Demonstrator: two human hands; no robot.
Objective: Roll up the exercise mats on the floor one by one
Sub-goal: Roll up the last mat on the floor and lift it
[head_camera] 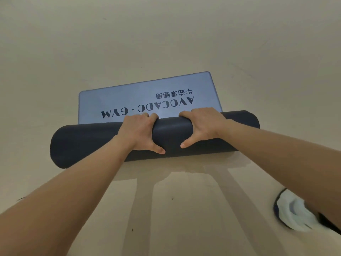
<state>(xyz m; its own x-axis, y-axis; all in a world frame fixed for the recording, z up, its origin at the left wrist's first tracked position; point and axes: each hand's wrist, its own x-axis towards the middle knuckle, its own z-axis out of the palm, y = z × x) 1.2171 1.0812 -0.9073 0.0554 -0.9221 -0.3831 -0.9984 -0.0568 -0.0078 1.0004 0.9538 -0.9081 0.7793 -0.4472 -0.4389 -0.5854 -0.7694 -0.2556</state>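
Note:
An exercise mat (147, 97) lies on the beige floor in the middle of the head view, mostly rolled into a thick dark cylinder (88, 143). Its short flat end is blue-grey with upside-down lettering "AVOCADO · GYM" and stretches away from me. My left hand (140, 133) grips the roll left of its middle, fingers over the far side and thumb on the near side. My right hand (203, 126) grips it the same way just right of the middle. A bare stretch of roll shows between the two hands.
The beige floor (166, 43) spreads all around the mat. A white shoe (293, 213) shows at the lower right, partly behind my right forearm. Shadows of my arms fall on the floor near me.

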